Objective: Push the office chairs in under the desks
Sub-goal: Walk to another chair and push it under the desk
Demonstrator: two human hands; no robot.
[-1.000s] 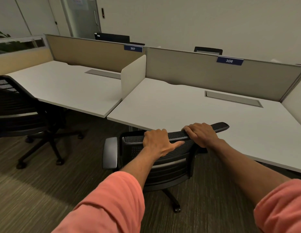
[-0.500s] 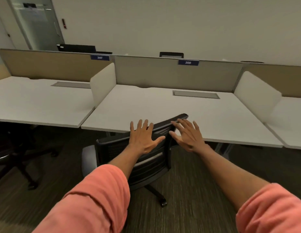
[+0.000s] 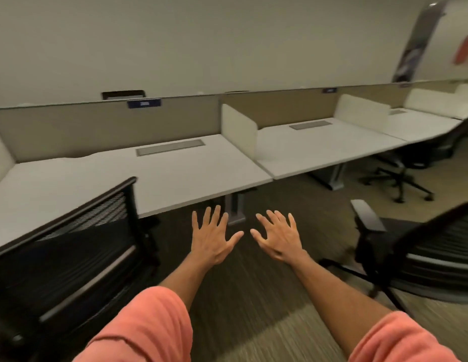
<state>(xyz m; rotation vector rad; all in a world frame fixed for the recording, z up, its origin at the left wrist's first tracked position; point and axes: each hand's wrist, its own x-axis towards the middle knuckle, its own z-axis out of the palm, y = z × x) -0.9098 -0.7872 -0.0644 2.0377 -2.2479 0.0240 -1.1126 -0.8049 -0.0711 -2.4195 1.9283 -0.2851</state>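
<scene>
I see the left hand (image 3: 213, 237) and right hand (image 3: 278, 237) spread, fingers apart, holding nothing, above the carpet (image 3: 253, 288) at frame centre. One office chair (image 3: 71, 257) sits lower left by the tabletop (image 3: 188, 173) front edge; a second chair (image 3: 434, 252) stands lower right.

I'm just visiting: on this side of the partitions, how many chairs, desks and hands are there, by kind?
Black office chairs: 3 (near-left chair, near-right chair, far chair)
White desks: 3 (left desk, middle desk, far desk)
Bare hands: 2 (left hand, right hand)
Total: 8
</scene>
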